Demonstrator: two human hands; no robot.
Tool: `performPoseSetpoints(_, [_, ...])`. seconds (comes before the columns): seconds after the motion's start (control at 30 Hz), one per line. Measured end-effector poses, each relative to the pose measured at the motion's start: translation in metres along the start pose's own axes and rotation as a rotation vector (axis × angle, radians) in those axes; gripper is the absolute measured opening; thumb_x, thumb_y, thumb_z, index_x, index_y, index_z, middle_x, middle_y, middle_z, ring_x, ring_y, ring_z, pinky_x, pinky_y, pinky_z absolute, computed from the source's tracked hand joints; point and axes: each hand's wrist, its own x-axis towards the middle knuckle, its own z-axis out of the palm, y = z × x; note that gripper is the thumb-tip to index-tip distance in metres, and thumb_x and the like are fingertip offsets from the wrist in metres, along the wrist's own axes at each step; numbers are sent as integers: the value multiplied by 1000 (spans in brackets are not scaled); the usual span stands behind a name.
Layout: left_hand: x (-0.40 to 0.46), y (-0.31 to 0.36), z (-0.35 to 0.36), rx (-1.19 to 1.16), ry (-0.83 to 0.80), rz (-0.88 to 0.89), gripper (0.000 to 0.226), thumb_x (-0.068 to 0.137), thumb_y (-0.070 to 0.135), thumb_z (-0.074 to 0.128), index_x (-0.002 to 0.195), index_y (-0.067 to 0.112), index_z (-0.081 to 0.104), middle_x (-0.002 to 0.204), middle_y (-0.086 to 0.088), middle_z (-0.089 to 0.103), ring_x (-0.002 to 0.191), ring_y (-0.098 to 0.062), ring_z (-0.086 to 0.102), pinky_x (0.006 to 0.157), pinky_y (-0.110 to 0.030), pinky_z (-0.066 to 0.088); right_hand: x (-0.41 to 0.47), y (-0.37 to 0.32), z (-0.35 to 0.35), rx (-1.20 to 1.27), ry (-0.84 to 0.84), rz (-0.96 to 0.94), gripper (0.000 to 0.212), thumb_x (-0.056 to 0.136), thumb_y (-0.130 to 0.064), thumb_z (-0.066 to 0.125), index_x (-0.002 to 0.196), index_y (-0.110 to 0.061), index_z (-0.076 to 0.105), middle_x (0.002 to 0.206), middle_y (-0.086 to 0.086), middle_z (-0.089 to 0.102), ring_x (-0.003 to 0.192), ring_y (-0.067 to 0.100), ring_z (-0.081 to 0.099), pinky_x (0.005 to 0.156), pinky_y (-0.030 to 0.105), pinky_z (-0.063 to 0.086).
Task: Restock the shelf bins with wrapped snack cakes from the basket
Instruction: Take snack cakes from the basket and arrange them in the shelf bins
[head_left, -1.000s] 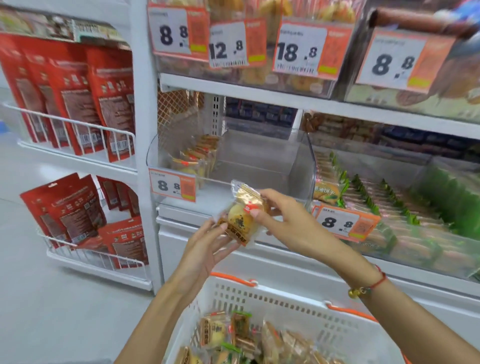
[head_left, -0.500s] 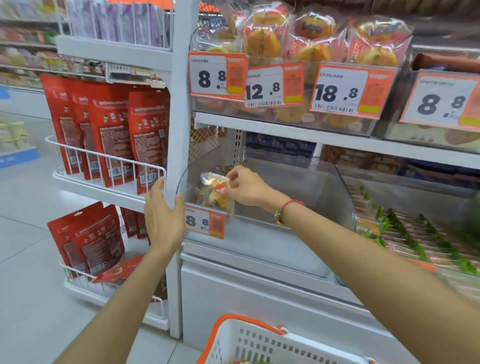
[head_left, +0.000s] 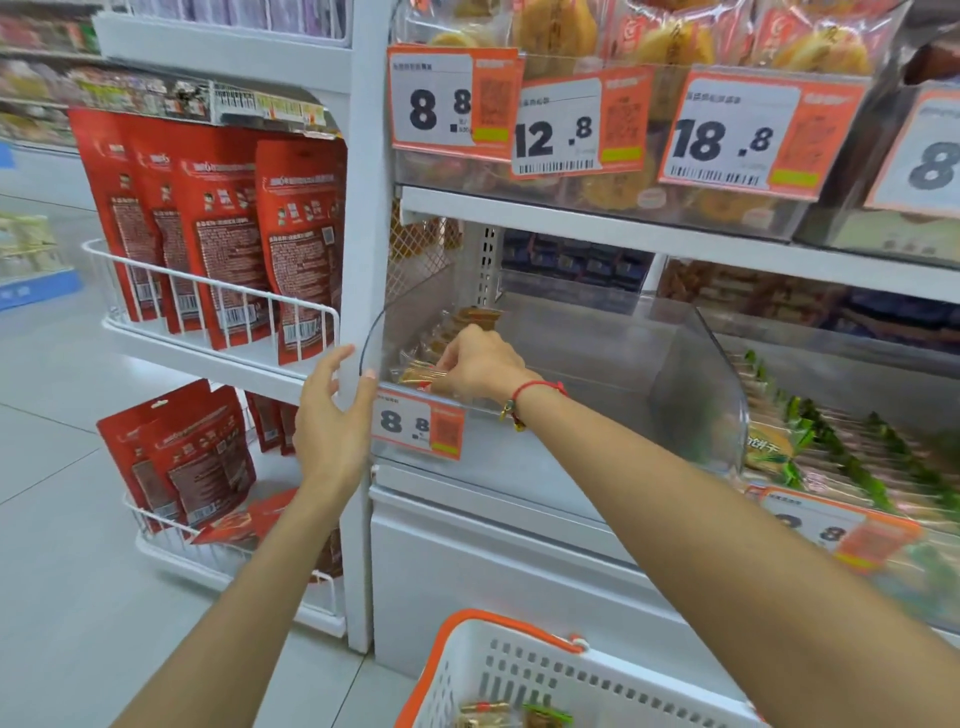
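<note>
A clear plastic shelf bin sits on the middle shelf with an 8.8 price tag on its front. My right hand reaches inside its left end and pinches a wrapped snack cake, laying it at the front of a row of similar cakes. My left hand rests with straight fingers against the bin's left front corner and the white shelf post. The white basket with orange rim stands below, a few wrapped cakes showing in it.
Red snack pouches hang in white wire racks on the left. The bin above holds round pastries behind price tags. Green-wrapped snacks fill the bin to the right. Grey floor tiles stretch out on the left.
My right hand has carried the cake from above the basket into the bin and lowered it onto the row. My left hand left the cake and moved to the bin's corner.
</note>
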Motion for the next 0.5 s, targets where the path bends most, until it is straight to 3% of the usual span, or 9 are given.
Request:
performPoseSetpoints(0.1, [-8, 4, 1, 43, 50, 12, 34, 98, 33, 50, 132, 29, 51, 142, 6, 46, 130, -15, 42, 102, -34, 34, -14, 9, -13, 55, -7, -66, 40, 79, -31, 77, 115, -16, 68, 121, 4, 65, 110, 22, 59, 95, 36, 48])
performPoseSetpoints(0.17, [-23, 6, 3, 39, 162, 15, 30, 99, 34, 45, 128, 28, 52, 135, 6, 51, 123, -14, 46, 99, -34, 37, -33, 18, -23, 79, 56, -139, 39, 82, -28, 74, 118, -17, 65, 122, 3, 62, 105, 17, 56, 90, 32, 47])
performPoseSetpoints(0.27, [-56, 10, 11, -50, 233, 23, 21, 98, 34, 43, 116, 30, 54, 119, 7, 58, 108, -16, 54, 91, -38, 45, -71, 33, -31, 103, 182, -229, 29, 85, -25, 70, 113, -22, 65, 102, -5, 57, 90, 10, 52, 79, 27, 45])
performPoseSetpoints(0.4, [-91, 18, 20, -3, 28, 86, 18, 99, 32, 44, 103, 28, 61, 96, 17, 63, 91, -5, 58, 76, -21, 44, -132, 62, -26, 111, 362, -326, 20, 84, -23, 69, 103, -27, 66, 95, -7, 55, 84, 8, 53, 74, 24, 45])
performPoseSetpoints(0.5, [-109, 19, 21, 181, -231, 131, 16, 98, 32, 48, 98, 31, 64, 94, 14, 68, 89, -8, 63, 76, -31, 49, -176, 94, -6, 37, 379, -331, 19, 84, -23, 68, 101, -28, 64, 91, -11, 51, 79, 4, 50, 69, 25, 43])
